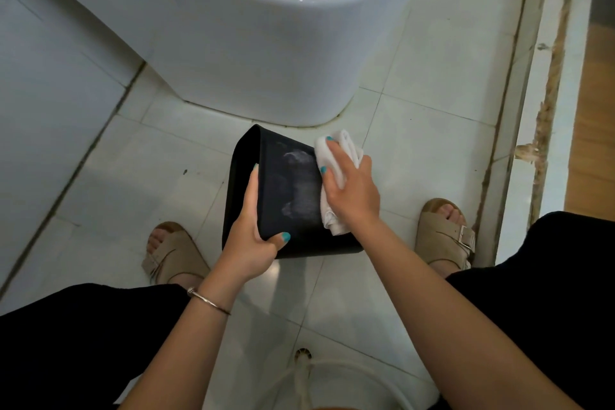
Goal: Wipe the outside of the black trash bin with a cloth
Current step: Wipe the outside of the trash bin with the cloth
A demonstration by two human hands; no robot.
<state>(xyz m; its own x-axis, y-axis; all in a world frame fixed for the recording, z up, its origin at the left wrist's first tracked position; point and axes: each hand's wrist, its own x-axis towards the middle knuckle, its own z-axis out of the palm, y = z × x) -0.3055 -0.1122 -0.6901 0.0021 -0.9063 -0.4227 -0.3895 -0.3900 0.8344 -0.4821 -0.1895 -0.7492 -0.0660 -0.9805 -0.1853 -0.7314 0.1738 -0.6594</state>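
Between the person's feet, low over the tiled floor (416, 150), the black bin (293, 190) is tipped on its side with its open mouth toward 10 o'clock and one flat wall facing up. That wall carries pale smeary patches near its middle. At 7 o'clock of the bin, the left grip (253, 240) clasps the rim edge: thumb curled onto the upturned wall, fingers stretched along the rim toward 12. At 3 o'clock of the bin, the right grip (349, 186) lies palm-down on a white cloth (336, 160), fingers bent over it and pressing it against the bin's right edge; the cloth bunches out beyond the fingertips at 12 and hangs from under the palm at 6. The two grips sit on opposite sides of the upturned wall, apart, the smears between them. A white toilet (249, 43) stands just beyond the bin at 12. Tan sandals sit at 8 (173, 253) and 4 (449, 233) of the bin
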